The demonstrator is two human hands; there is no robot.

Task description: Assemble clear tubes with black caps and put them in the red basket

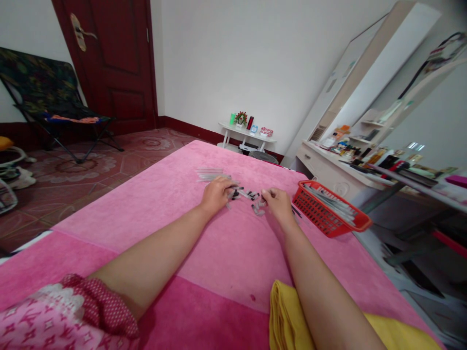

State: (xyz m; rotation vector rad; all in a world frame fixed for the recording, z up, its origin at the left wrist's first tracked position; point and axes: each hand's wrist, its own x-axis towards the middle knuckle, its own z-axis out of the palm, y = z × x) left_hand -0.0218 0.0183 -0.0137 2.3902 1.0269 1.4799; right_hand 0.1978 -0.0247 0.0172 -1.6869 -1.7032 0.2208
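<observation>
1. Here's the key relation: the small clear-and-black pieces lie in the gap between my hands, right of my left fingertips and just left of my right ones. The main cluster looks a touch nearer the right.
2. My left hand is palm down, fingers drawn narrow beside a thin dark-ended piece; blur means I can't tell whether I'm gripping it.
3. My right hand has thumb and forefinger close together at the cluster's edge. Anything pinched there? I can't tell.
4. Just beyond my left hand, slender pale tubes lie side by side, long axes running left to right: straight, smooth, translucent-looking.
5. Right of my right hand sits the red basket, latticed plastic, its length slanting away from far left to near right. More long, pale sticks fill it lengthwise.
6. Under everything, a soft, plush pink cover; folded yellow cloth bunches by my right forearm.
</observation>
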